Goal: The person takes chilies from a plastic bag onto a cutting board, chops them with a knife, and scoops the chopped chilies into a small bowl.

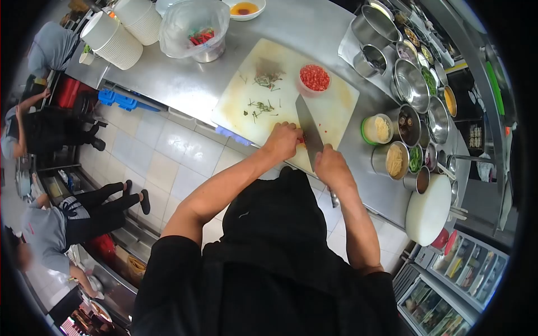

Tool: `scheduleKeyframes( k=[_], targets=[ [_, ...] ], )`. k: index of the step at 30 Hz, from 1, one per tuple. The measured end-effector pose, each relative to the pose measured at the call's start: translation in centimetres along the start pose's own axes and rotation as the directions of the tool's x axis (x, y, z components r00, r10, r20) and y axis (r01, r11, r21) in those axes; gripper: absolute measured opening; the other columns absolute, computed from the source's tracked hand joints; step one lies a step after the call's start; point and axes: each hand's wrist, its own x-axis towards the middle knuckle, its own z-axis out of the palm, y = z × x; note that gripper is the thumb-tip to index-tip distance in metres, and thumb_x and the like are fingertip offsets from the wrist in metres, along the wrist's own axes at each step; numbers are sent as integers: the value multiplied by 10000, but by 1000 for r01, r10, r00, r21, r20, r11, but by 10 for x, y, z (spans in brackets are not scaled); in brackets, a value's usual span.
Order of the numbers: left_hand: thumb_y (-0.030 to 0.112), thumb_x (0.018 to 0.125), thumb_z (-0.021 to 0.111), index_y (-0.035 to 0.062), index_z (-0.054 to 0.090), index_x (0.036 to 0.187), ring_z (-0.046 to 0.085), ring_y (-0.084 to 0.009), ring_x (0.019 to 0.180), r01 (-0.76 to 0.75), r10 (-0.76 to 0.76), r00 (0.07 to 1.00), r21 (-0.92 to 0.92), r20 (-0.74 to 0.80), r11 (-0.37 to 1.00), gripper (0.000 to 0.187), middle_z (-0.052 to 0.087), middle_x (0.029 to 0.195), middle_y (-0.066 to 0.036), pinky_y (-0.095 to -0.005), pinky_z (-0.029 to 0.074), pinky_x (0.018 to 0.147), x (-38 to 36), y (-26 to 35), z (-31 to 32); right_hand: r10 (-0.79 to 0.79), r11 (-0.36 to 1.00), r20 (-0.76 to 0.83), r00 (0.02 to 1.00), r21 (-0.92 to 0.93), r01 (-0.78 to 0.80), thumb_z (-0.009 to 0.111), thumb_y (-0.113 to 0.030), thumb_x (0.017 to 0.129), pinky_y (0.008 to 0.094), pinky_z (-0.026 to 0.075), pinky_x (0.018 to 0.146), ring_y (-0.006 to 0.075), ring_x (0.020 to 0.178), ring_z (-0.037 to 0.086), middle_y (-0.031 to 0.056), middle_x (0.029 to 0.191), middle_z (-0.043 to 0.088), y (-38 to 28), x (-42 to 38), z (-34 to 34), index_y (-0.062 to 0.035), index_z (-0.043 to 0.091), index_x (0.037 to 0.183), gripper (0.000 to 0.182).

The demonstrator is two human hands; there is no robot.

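Note:
My right hand (332,166) grips the handle of a big cleaver (309,130) whose blade lies across the pale cutting board (246,92). My left hand (283,140) presses down a small red piece beside the blade, near the board's front edge; the piece is mostly hidden by my fingers. A small bowl of chopped red bits (314,78) stands on the board's far right. Green stem scraps (263,105) lie scattered mid-board.
Steel pots and tubs of ingredients (412,120) crowd the counter to the right. Stacked white bowls (120,33) and a bag-covered bowl (196,28) stand at the far left. A round white board (428,210) leans at the counter end. Other people work on the tiled floor to the left.

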Motion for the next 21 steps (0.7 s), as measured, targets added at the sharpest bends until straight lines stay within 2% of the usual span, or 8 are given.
scheduleKeyframes(
  k=[2,3,6,10,12,15,17,21],
  targets=[
    [56,764,656,84,674,805,591,-324,822,16,-16,999,19,33,1000,53,620,796,-116,-441,453,747,1,0,-1,-29,997,-104,994,-77,21,492,-183,944,551,511,763,486,844,639,320,874,644,1,-4,18,66,489,1043,268],
    [56,764,656,84,674,805,591,-324,822,17,-18,999,18,27,1000,53,620,796,-116,-441,453,747,4,0,-3,42,997,-116,992,-66,-50,485,-186,947,548,508,776,484,867,636,314,891,646,-5,-9,25,62,489,1048,268],
    [59,757,665,78,671,801,591,-321,817,-13,13,999,5,32,1000,48,621,788,-115,-440,456,743,-5,2,2,-66,997,-120,991,-39,61,485,-193,944,550,505,781,486,859,636,307,875,649,13,3,20,58,484,1058,276],
    [58,741,683,60,669,807,589,-325,808,-18,17,999,-33,-28,999,67,630,803,-123,-434,458,738,0,-2,0,-47,997,-128,991,-67,39,488,-180,945,555,515,737,493,796,639,299,814,650,6,-2,22,60,483,1044,259],
    [55,737,687,53,669,812,588,-327,806,-10,8,999,-55,-32,998,77,633,810,-126,-431,459,737,4,-3,-4,-15,997,-194,981,-77,0,488,-182,947,553,517,730,486,798,645,299,823,654,-4,-5,29,54,487,1027,249],
    [57,727,695,35,659,806,582,-335,794,-88,80,995,-171,-53,981,89,627,806,-129,-430,460,720,-5,-4,-9,-7,1000,-175,985,-25,2,489,-176,949,549,521,726,480,801,651,313,821,650,-5,-10,24,57,486,1009,241],
    [59,720,685,23,650,793,583,-338,779,-51,15,981,-182,-192,982,89,622,786,-130,-433,461,706,-6,0,-12,-11,999,-187,982,-32,5,486,-170,949,548,522,727,481,801,651,314,821,650,-3,-8,25,63,486,1007,240],
    [47,706,661,19,639,773,585,-336,760,-78,68,993,-107,-95,991,76,618,770,-133,-434,463,703,-5,-3,-15,-82,996,-199,977,-49,73,489,-166,945,545,524,730,484,799,650,317,828,649,0,-6,23,72,487,1005,246]
  ],
)
